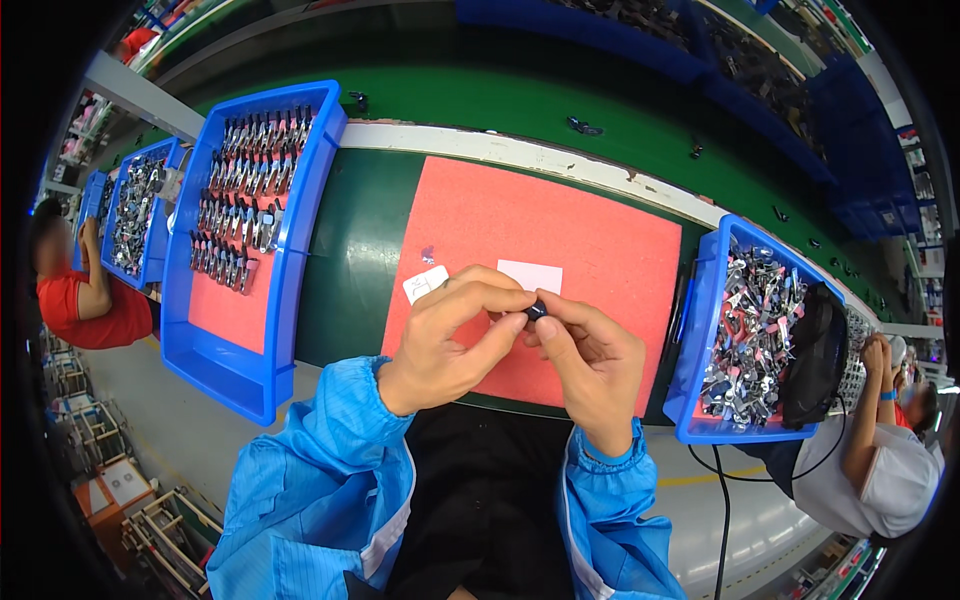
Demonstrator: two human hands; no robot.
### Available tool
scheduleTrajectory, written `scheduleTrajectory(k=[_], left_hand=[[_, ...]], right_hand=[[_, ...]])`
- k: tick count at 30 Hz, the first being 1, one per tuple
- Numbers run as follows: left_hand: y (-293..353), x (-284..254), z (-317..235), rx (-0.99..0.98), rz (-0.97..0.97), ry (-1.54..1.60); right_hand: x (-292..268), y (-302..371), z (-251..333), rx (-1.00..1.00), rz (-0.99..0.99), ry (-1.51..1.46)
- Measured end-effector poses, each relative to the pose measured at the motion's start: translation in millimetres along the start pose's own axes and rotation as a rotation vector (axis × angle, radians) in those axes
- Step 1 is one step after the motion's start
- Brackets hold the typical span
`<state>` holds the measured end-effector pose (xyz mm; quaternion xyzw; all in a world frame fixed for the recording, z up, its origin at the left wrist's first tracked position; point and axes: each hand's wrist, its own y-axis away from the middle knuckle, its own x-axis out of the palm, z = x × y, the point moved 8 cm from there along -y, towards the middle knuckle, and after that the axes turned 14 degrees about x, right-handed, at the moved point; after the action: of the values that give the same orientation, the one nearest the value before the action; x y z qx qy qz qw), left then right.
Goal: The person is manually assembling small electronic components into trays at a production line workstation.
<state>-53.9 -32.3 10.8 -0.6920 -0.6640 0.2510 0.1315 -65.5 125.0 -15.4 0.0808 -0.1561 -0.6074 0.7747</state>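
Over a pink foam mat [600, 240], I hold a small dark, rounded part [537, 310] between the fingertips of both hands. The thumb and forefinger of my left hand [450, 340] pinch it from the left. My right hand [595, 365] closes on it from the other side, thumb and forefinger pressed to it. Fingers cover much of the part, so its exact kind does not show. Near my left knuckles lies a white card [425, 284] with a drawn outline, partly hidden. A pale pink paper [545, 275] lies just beyond my fingertips.
At left, a blue tray [175, 350] holds rows of small clip-like pieces. At right, a blue bin [690, 375] carries a jumble of similar pieces, with a black bag-like item [815, 350] over its edge. A black cable [725, 520] hangs below. Other people work on both sides.
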Motion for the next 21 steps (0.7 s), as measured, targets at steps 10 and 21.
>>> scheduleTrajectory(k=[10,21], left_hand=[[3.5,0.2,8.4,-0.096,0.048,0.134],[-3.0,1.6,-7.8,0.111,0.1,-0.094]], right_hand=[[-0.7,4.4,-5.5,0.04,0.02,-0.005],[-0.2,6.7,-0.4,0.011,0.019,-0.01]])
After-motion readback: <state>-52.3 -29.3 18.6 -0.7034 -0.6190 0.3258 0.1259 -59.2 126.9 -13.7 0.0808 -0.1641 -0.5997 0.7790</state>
